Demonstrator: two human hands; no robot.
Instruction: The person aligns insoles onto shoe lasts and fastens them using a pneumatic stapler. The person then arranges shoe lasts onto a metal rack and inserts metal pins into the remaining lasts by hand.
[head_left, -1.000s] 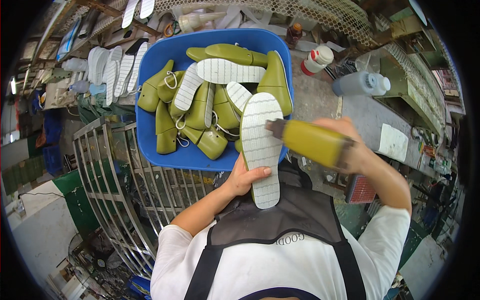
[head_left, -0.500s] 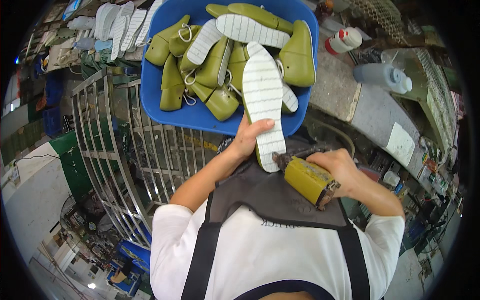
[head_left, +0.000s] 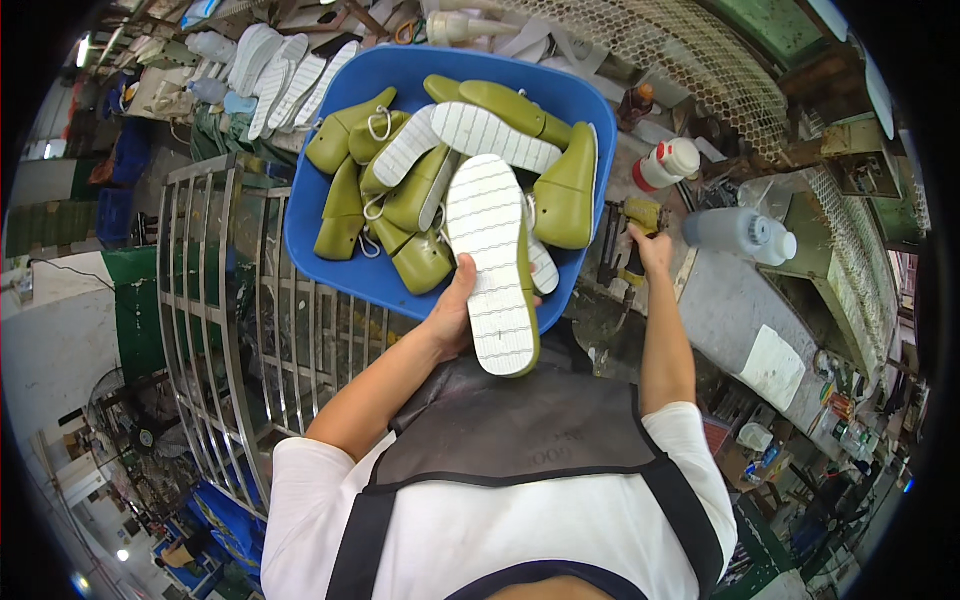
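Observation:
My left hand [head_left: 456, 305] is closed around a green shoe last [head_left: 527, 300], tilted upright over the near rim of a blue tub [head_left: 350, 288]. A white insole [head_left: 487, 235] with grey wavy lines covers its bottom and faces me; a small dark mark shows near the heel. My thumb lies along the insole's left edge, the fingers mostly hidden behind. Off to the right, my right hand [head_left: 655, 252] grips a worn yellow tool [head_left: 641, 214], apparently a staple gun, beside a metal frame at the bench edge. More green lasts [head_left: 567, 200] fill the tub, some with white insoles and cord loops.
A metal rack [head_left: 225, 310] stands left of the tub. Loose white soles [head_left: 275, 85] lie at the back left. On the right bench [head_left: 725, 290] are a red-and-white bottle [head_left: 667, 165], a grey-blue bottle [head_left: 735, 232] and a paper sheet [head_left: 772, 368]. Wire mesh [head_left: 700, 60] rises behind.
My right hand has carried the yellow tool from the insole's heel out to the bench edge, up and right. The held last has shifted slightly left and down in view.

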